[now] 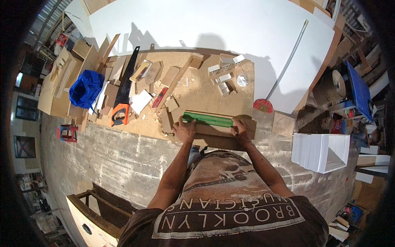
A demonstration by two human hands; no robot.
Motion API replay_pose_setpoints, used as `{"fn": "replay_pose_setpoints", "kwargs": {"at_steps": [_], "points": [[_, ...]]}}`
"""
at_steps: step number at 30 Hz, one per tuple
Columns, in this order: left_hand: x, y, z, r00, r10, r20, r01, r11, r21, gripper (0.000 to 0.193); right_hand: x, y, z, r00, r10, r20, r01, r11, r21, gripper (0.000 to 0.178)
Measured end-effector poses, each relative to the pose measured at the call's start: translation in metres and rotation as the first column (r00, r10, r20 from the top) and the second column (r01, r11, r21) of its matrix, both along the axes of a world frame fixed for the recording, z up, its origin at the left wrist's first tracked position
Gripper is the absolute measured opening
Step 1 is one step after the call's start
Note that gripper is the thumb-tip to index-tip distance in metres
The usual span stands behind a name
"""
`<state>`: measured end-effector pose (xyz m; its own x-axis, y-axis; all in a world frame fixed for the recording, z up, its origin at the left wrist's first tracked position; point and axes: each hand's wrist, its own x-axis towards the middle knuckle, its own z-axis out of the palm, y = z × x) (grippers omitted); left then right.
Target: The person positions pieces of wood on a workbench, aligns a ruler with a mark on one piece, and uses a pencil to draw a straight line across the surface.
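A long green bar (210, 119) with pale specks along it lies lengthwise over a brown wooden board (218, 132) at the bench's near edge. I cannot make out the bar's exact kind. My left hand (184, 131) is closed around its left end, thumb and fingers near the board. At the right end, my right hand (241, 131) grips the bar with bent fingers. To the left of my left hand sits a small brown wood block (167, 120). Further left a handsaw (123, 92) with an orange and black handle rests among wood offcuts.
Beyond the wooden bench top (205, 90) stretches a large white panel (181, 24). A red level (159, 97), a clear round container (242, 79) and small white-faced wood pieces (224, 78) lie about. A blue bag (87, 88) is at left. A white box (320, 152) stands right.
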<state>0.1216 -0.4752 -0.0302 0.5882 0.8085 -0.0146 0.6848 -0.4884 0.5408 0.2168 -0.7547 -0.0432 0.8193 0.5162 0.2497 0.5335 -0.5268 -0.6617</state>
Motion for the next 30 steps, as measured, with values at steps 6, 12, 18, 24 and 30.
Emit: {"fn": "replay_pose_setpoints", "kwargs": {"at_steps": [6,12,18,24,30], "points": [[0.0011,-0.0019,0.0031,1.0,0.001,-0.003,-0.001,1.0,-0.007,0.076,0.0007,-0.0036,-0.0057,1.0,-0.002,-0.026,0.001,1.0,-0.03,0.055],[0.0002,-0.001,0.0059,1.0,0.003,-0.016,-0.003,1.0,-0.015,0.075,0.0026,-0.0012,-0.0033,0.997,-0.002,-0.075,0.004,1.0,0.021,0.054],[-0.0039,-0.0008,0.0057,0.999,-0.023,0.038,0.023,1.0,0.009,0.073,0.0,0.002,-0.0019,0.999,-0.015,-0.037,0.016,0.999,0.035,0.056],[-0.0026,0.0013,-0.0009,0.998,-0.003,0.06,0.003,1.0,-0.002,0.07,0.0013,0.0002,-0.0067,0.999,-0.025,-0.037,0.024,1.0,-0.009,0.056],[-0.002,0.0013,0.0011,0.997,0.006,0.078,-0.005,1.0,-0.02,0.069,0.0002,0.0013,-0.0037,0.995,-0.038,-0.096,0.037,0.999,-0.015,0.055]]}}
